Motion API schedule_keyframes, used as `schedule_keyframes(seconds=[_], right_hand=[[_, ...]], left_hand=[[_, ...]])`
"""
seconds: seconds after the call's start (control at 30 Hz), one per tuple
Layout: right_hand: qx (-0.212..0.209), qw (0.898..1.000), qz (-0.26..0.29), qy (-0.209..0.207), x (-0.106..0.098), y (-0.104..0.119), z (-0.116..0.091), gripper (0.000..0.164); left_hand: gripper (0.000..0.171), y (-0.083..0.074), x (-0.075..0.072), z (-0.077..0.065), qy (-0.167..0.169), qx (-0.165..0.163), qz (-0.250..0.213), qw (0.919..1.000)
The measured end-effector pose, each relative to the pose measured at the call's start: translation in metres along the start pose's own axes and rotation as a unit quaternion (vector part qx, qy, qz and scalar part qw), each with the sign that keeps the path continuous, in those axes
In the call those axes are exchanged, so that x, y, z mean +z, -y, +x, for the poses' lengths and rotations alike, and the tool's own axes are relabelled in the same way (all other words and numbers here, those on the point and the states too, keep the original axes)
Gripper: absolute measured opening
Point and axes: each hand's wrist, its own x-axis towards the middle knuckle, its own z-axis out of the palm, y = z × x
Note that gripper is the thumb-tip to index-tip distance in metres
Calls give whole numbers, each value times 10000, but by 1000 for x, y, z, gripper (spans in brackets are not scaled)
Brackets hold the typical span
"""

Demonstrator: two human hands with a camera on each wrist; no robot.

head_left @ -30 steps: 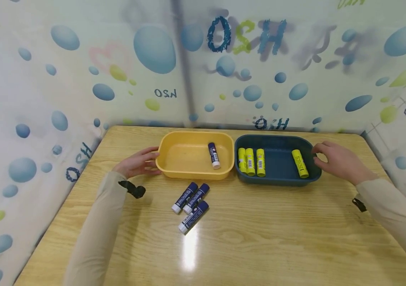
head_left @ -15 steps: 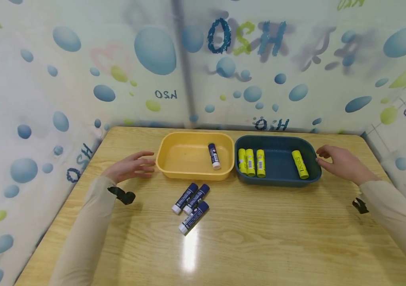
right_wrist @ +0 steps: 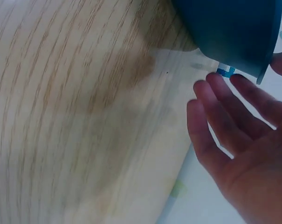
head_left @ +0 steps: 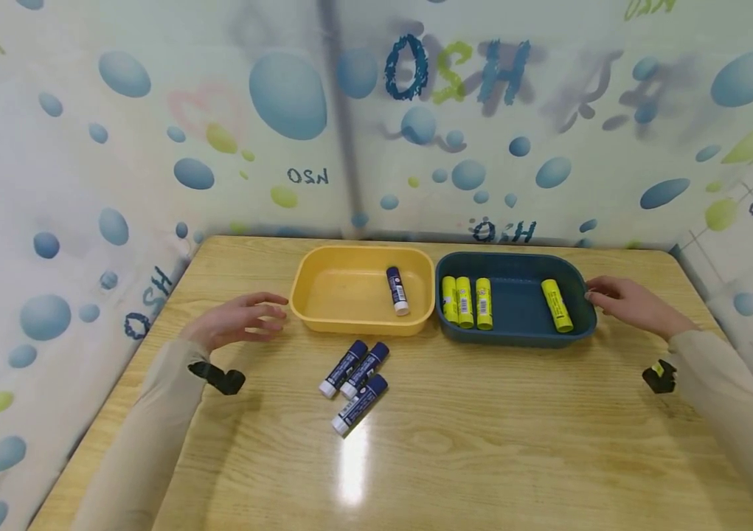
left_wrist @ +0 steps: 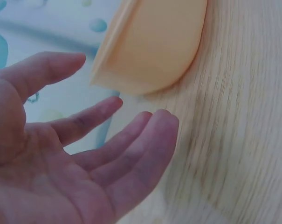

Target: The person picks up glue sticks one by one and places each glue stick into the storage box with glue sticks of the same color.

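My left hand point(head_left: 237, 321) is just left of the yellow bin point(head_left: 361, 327), fingers spread and holding nothing; the left wrist view shows a gap between the fingertips and the bin point(left_wrist: 159, 42). One navy glue stick point(head_left: 397, 290) lies in this bin. At the right end of the dark blue bin point(head_left: 515, 338), my right hand point(head_left: 638, 304) has its thumb at the rim and its fingers loosely bent beside the outer wall point(right_wrist: 229, 32). Several yellow glue sticks point(head_left: 484, 304) lie inside, one point(head_left: 557, 305) apart at the right.
Three navy glue sticks point(head_left: 360, 405) with white ends lie on the wooden table point(head_left: 482, 442) in front of the yellow bin. The two bins stand side by side near the back edge. A patterned curtain point(head_left: 376, 133) hangs behind and at both sides.
My left hand has drawn back leftward from the yellow bin's rim. The right hand has shifted slightly outward from the blue bin's rim and stays beside it. Bins and glue sticks stay put.
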Motion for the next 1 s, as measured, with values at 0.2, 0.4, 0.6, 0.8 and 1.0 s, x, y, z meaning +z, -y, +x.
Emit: schedule_keyframes(seconds=[0.2, 0.4, 0.6, 0.8, 1.0], right_hand=[[35, 9957, 866, 327, 4, -4, 4, 48], [130, 9872, 1528, 439, 6, -9, 3, 51], [224, 9791, 1921, 625, 8, -12, 1, 57], [522, 9600, 2621, 836, 10, -15, 1, 60], [554, 9477, 3005, 924, 12, -16, 1, 61]], left_hand=[[50, -3, 12, -6, 17, -43, 154, 9999], [50, -3, 19, -7, 4, -137, 278, 9995], [48, -3, 27, -6, 122, -91, 294, 9995], [42, -5, 41, -3, 272, 39, 591, 9979], [40, -3, 56, 0, 343, 27, 1048, 9939]])
